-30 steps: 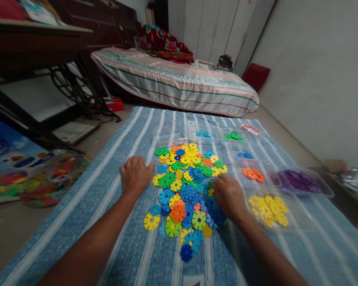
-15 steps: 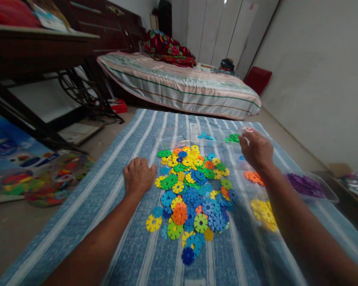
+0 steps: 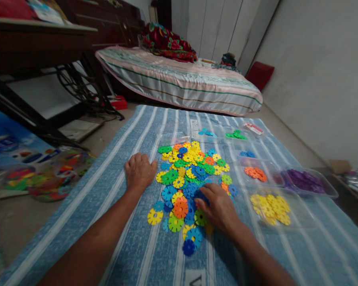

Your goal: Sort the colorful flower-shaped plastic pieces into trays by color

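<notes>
Fingers of right hand (image 3: 219,208) curled down onto blue discs in snowflake-disc pile (image 3: 191,178) on striped mat (image 3: 122,222), grip unclear; left hand (image 3: 139,171) flat alongside. Risk: neighbouring discs dragged, scattered.

dim indoor light, soft and even, no hard glare. pile of plastic discs (image 3: 191,182) is the sharpest, most saturated area. forearms nearer the camera than the pile go dark and underexposed. left of the pile, the table (image 3: 32,39) underside is deep shadow. strong wide-angle stretch and slight blur toward frame edges; wall right of the pile is flat grey.
</notes>
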Motion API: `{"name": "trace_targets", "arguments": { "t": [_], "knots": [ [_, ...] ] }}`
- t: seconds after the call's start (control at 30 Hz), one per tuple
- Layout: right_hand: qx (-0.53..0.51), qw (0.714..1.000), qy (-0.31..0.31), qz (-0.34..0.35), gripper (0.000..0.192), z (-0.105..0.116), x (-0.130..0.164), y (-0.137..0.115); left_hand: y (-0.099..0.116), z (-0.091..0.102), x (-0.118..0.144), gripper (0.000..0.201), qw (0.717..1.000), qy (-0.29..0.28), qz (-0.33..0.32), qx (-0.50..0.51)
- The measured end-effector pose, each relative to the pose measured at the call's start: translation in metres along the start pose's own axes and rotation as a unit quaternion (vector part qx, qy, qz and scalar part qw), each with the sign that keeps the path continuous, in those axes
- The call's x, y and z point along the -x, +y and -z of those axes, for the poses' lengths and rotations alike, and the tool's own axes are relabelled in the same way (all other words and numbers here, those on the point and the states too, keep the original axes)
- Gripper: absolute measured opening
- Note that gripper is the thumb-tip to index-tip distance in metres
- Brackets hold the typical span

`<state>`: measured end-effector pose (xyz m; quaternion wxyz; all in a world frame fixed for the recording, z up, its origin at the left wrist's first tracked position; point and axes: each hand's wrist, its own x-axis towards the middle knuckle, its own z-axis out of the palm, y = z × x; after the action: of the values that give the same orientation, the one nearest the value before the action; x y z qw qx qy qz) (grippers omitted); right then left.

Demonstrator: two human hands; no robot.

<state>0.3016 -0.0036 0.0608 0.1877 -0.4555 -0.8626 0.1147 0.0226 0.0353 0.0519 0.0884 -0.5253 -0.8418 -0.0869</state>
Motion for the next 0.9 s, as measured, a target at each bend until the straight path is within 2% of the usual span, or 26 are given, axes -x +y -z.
{"name": "trace_targets", "arguments": {
  "t": [0.13, 0.27, 0.43, 0.57, 0.7, 0.8, 0.9],
  "knots": [
    [-0.019, 0.999, 0.015, 0.045, 0.022, -0.019, 0.017, -0.025, 0.001, 0.002, -0.001, 0.043, 1.0, -0.01, 0.001, -0.008],
    [-0.004, 0.997, 0.028, 0.071, 0.024, -0.029, 0.033, -0.036, 0.001, 0.002, -0.001, 0.044, 1.0, -0.01, 0.0, -0.012],
    [-0.042, 0.989, 0.08, 0.121, 0.01, -0.027, 0.035, -0.032, 0.001, 0.001, 0.0, 0.044, 1.0, -0.007, 0.003, -0.007],
    [-0.015, 0.988, 0.114, 0.099, 0.013, -0.022, 0.011, -0.014, 0.002, 0.0, 0.001, 0.042, 1.0, 0.003, 0.004, 0.003],
    [0.06, 0.995, 0.054, 0.062, 0.01, -0.016, -0.009, 0.004, 0.001, 0.0, 0.001, 0.042, 1.0, 0.002, 0.005, 0.004],
    [0.104, 0.994, 0.015, 0.034, 0.014, -0.009, -0.009, 0.01, 0.001, -0.001, 0.001, 0.042, 1.0, 0.001, 0.002, -0.004],
    [0.122, 0.992, 0.004, 0.011, 0.021, -0.003, -0.005, 0.01, 0.0, -0.003, 0.001, 0.042, 1.0, 0.002, -0.002, -0.011]
  ]
}}
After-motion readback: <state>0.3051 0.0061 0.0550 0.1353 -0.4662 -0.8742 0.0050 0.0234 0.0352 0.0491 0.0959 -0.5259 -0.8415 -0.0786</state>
